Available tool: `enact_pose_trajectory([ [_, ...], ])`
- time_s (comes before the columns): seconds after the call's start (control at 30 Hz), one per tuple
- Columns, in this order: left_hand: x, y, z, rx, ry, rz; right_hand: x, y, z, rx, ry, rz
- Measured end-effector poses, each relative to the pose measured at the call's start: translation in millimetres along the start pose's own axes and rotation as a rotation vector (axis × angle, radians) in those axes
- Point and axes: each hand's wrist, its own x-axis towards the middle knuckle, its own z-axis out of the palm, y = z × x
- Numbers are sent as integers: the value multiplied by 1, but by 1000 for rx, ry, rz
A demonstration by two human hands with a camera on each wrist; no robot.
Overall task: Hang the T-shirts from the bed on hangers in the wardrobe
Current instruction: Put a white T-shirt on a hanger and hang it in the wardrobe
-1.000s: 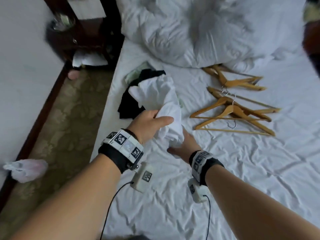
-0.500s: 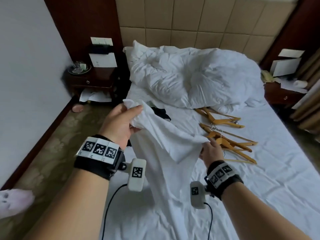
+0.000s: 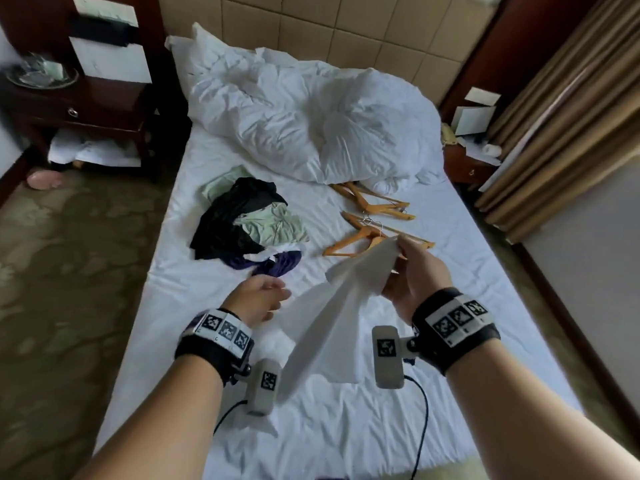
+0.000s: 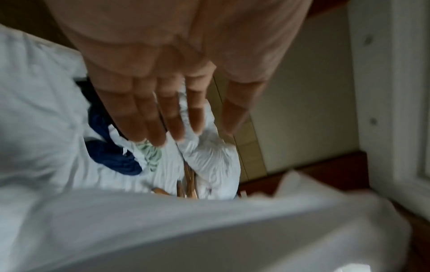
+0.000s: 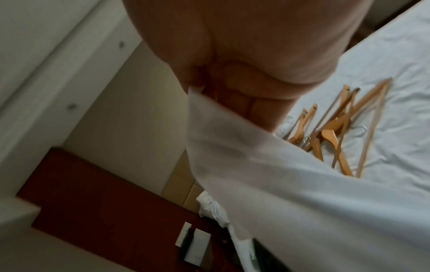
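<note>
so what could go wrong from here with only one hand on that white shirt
1. The right hand pinches the white T-shirt by one edge only, while the left hand is open and off it. The cloth could slip or stay bunched.
2. The shirt's lower part trails on the bed sheet, so it may drag.
3. The wooden hangers lie overlapped; lifting one may snag the others.

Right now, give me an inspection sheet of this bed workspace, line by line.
Surface: bed, white sheet, wrinkled.
Job's things: white T-shirt lifted off the sheet; clothes pile near the bed's left side; wooden hangers lying loose.
Clutter: crumpled duvet at the headboard.
Grippers: right hand pinches the T-shirt; left hand holds nothing, fingers straight.
Cables: black wrist-camera cables over the sheet.
Surroundings: nightstand, curtains, patterned carpet.
</note>
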Motion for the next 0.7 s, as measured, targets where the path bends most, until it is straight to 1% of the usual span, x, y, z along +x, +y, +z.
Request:
enact_pose_trajectory([
  [0.07,-4,0,20,114,-217,48,-5,-6,-3,26,-77,36],
  [0.13,-9,3,41,360,-359,189,-8,-13,-7,75,-148,48],
  [0.17,-10,2,53,462,-368,234,-10,-17,-10,105,-190,46],
  [0.2,-8,0,63,536,-335,267,-8,-22,-14,132,-235,41],
  [0.27,-7,1,81,608,-199,312,-3,-31,-22,170,-301,25],
  [0.3,-8,4,90,579,-145,306,3,-34,-29,171,-319,20],
  [0.33,-5,7,98,497,-104,289,13,-33,-39,143,-318,11],
  [0.37,-6,13,107,345,-88,242,23,-31,-50,76,-304,4],
  [0.43,-8,25,126,43,-67,178,45,-19,-80,-163,-253,-2],
  [0.5,-9,39,145,-148,-24,160,61,1,-115,-366,-255,55],
  [0.6,-15,68,178,-305,-13,213,75,31,-163,-480,-322,160],
  [0.7,-19,93,207,-377,30,260,89,47,-192,-590,-436,206],
])
